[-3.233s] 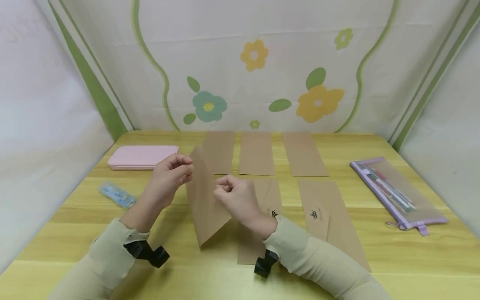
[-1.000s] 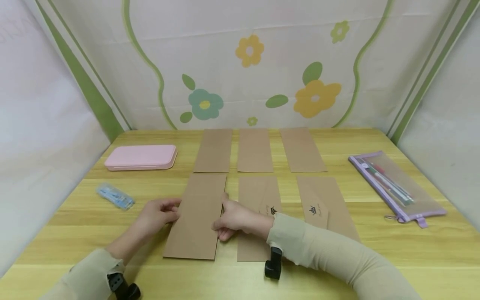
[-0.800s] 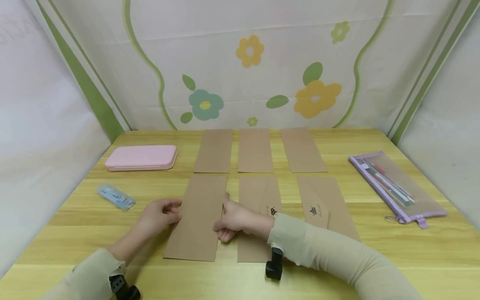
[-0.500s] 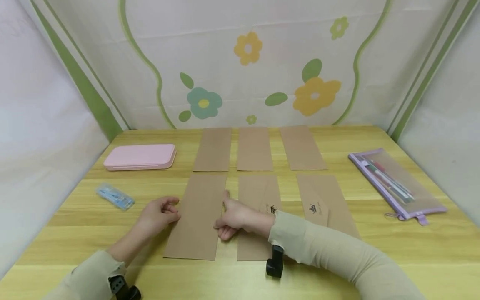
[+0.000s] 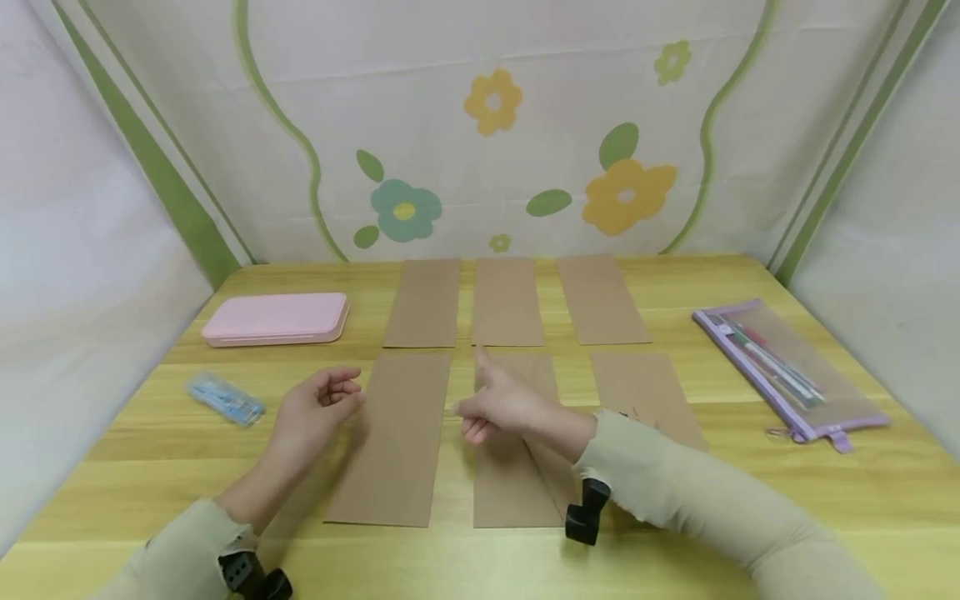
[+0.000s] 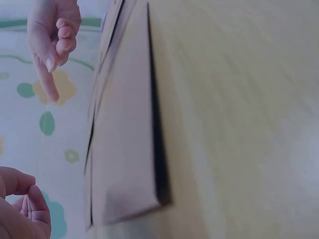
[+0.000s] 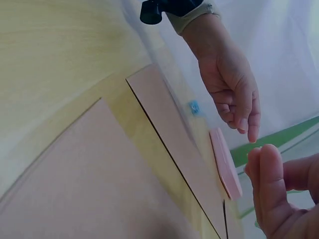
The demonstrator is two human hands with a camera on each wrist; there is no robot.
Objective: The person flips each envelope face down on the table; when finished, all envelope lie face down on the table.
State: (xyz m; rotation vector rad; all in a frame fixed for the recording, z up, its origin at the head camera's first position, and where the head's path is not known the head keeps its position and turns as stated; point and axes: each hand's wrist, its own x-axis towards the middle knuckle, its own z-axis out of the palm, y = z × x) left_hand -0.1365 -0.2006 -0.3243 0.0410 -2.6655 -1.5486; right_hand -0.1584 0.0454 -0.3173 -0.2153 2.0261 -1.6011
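Now lifted: left hand point(image 5: 311, 421) and right hand point(image 5: 513, 404), off the plain brown rectangular paper piece point(image 5: 390, 446); its placing looks done.
Fingers: nothing held; left loosely curled, right index extended.
Paper piece: flat, near row, left end.
Surface: yellow wood-grain table point(image 5: 435, 571).
Room: white flower-printed fabric walls point(image 5: 360, 100).
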